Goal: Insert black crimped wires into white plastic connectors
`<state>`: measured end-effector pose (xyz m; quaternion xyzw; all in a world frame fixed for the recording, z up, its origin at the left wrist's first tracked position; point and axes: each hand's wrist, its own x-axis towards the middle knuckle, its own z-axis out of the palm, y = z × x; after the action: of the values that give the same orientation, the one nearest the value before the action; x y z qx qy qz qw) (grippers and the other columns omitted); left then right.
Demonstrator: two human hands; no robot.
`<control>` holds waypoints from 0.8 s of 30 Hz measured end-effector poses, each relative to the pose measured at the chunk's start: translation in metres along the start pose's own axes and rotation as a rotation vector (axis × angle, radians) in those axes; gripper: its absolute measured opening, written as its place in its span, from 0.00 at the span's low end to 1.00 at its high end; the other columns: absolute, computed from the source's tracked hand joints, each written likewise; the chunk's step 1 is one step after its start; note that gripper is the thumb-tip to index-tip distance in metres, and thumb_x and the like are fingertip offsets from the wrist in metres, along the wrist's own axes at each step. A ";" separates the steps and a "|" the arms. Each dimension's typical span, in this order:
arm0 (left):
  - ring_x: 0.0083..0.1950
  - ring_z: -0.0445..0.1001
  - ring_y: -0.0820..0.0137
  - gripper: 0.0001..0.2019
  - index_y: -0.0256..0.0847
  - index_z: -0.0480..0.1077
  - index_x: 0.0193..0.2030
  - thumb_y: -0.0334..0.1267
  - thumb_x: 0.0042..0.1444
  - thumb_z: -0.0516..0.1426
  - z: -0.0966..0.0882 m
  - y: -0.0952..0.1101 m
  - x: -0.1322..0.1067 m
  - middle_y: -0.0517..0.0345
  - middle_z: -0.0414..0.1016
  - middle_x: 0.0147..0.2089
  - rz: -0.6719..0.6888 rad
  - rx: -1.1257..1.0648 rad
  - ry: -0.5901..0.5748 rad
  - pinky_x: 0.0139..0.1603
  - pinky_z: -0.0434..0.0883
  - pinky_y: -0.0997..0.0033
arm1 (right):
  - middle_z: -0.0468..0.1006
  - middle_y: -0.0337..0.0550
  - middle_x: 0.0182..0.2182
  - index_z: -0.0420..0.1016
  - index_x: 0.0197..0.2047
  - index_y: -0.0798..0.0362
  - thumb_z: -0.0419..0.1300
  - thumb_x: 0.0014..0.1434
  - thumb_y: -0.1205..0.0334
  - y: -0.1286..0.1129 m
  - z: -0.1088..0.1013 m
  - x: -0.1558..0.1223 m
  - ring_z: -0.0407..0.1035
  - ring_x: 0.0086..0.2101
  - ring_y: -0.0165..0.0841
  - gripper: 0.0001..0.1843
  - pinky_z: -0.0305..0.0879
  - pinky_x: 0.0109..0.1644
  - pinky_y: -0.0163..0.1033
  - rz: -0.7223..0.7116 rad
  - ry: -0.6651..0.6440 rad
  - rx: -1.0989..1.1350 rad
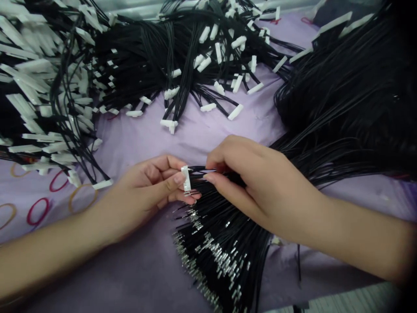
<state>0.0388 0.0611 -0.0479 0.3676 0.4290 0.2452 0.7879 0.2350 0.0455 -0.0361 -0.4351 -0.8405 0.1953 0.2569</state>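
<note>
My left hand (159,184) pinches a small white connector housing (186,179) between thumb and fingers. Thin black wires (197,168) run from the housing's right side toward my right hand (250,178), whose thumb and index finger are closed on them just beside it. Below both hands fans out a thick bundle of loose black wires with bare silver crimp terminals (221,256) at their ends. A few terminal tips show just under the housing, by my left fingertips. How many wires sit in the housing is too small to tell.
Finished-looking black cables with white connectors (218,52) lie heaped along the back, with another pile of white connectors (29,78) at the left. Red and yellow rubber bands (38,211) rest on the purple cloth (130,269). A large black wire mass (352,95) fills the right.
</note>
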 end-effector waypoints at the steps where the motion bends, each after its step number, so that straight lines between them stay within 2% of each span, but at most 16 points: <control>1: 0.31 0.75 0.79 0.04 0.37 0.66 0.35 0.33 0.54 0.58 0.000 0.000 0.000 0.61 0.75 0.30 0.001 0.004 -0.007 0.35 0.75 0.83 | 0.69 0.42 0.32 0.68 0.35 0.57 0.52 0.60 0.67 0.001 0.001 0.000 0.63 0.33 0.29 0.05 0.59 0.36 0.35 -0.015 -0.033 0.003; 4: 0.30 0.75 0.79 0.04 0.37 0.66 0.34 0.33 0.54 0.57 -0.001 0.000 0.000 0.61 0.76 0.29 0.005 0.024 -0.017 0.34 0.74 0.84 | 0.69 0.42 0.31 0.68 0.33 0.57 0.51 0.60 0.68 0.001 0.002 0.001 0.63 0.35 0.29 0.06 0.60 0.37 0.35 -0.027 -0.061 0.035; 8: 0.31 0.76 0.79 0.05 0.37 0.66 0.36 0.33 0.53 0.58 -0.001 -0.001 -0.002 0.63 0.75 0.29 0.000 0.030 0.012 0.36 0.75 0.83 | 0.68 0.38 0.30 0.65 0.34 0.55 0.50 0.61 0.69 -0.003 -0.004 0.001 0.62 0.31 0.25 0.05 0.60 0.35 0.32 0.000 0.120 0.068; 10: 0.32 0.76 0.79 0.06 0.37 0.65 0.37 0.33 0.53 0.58 -0.001 -0.001 -0.002 0.63 0.75 0.30 -0.006 0.030 0.022 0.37 0.75 0.83 | 0.68 0.36 0.28 0.65 0.34 0.55 0.51 0.60 0.69 -0.006 -0.007 0.001 0.61 0.29 0.24 0.04 0.59 0.33 0.32 -0.006 0.160 0.034; 15: 0.31 0.76 0.79 0.05 0.36 0.65 0.37 0.33 0.54 0.57 -0.001 0.001 -0.001 0.59 0.76 0.30 -0.007 0.032 -0.021 0.35 0.75 0.84 | 0.68 0.38 0.26 0.69 0.29 0.57 0.56 0.56 0.67 -0.005 -0.001 -0.002 0.62 0.28 0.25 0.05 0.59 0.30 0.33 -0.021 0.045 0.016; 20: 0.32 0.76 0.79 0.04 0.36 0.66 0.37 0.32 0.55 0.57 -0.003 0.000 -0.001 0.60 0.76 0.31 0.009 0.037 -0.047 0.35 0.75 0.84 | 0.69 0.38 0.26 0.70 0.29 0.56 0.56 0.56 0.69 -0.001 0.006 -0.002 0.62 0.28 0.25 0.04 0.59 0.31 0.32 -0.025 0.072 0.019; 24: 0.31 0.76 0.79 0.04 0.36 0.66 0.37 0.32 0.55 0.57 -0.003 0.000 -0.001 0.60 0.76 0.30 -0.006 0.024 -0.046 0.34 0.75 0.84 | 0.70 0.38 0.26 0.71 0.30 0.56 0.54 0.57 0.69 0.001 0.006 -0.002 0.63 0.29 0.26 0.06 0.59 0.33 0.32 -0.046 0.046 0.052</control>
<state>0.0357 0.0617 -0.0487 0.3814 0.4148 0.2291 0.7937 0.2327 0.0440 -0.0420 -0.4132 -0.8388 0.2011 0.2918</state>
